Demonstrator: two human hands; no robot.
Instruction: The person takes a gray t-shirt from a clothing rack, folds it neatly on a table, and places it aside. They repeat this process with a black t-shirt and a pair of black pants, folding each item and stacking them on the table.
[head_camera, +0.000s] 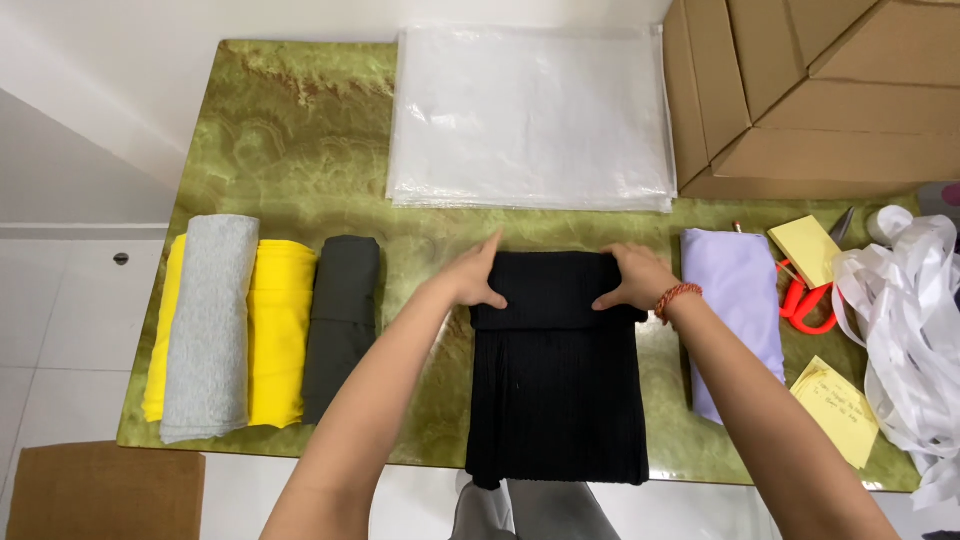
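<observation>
A black ribbed knit garment (557, 375) lies on the green marbled table (290, 140) at the middle of its near edge, its lower end hanging just over that edge and its far end turned over into a thick fold. The left hand (475, 277) grips the left end of that fold, thumb underneath at the side and fingers laid over the top; the right hand (633, 277), with a red braided bracelet (678, 297) at the wrist, grips the right end the same way, so both hands are closed on the cloth. Toward the left edge of the table lie three rolled cloths side by side: a grey one (208, 325) resting on a yellow one (280, 330), then a dark charcoal one (342, 320) just beside it. Just beside the black garment on its right lies a folded lilac cloth (735, 300). At the far edge sits a stack of clear plastic bags (530, 115), with brown cardboard boxes (800, 90) at the far right corner. Near the right edge are red-handled scissors (808, 305), yellow paper slips (838, 405) and a heap of white ribbon (905, 320).
</observation>
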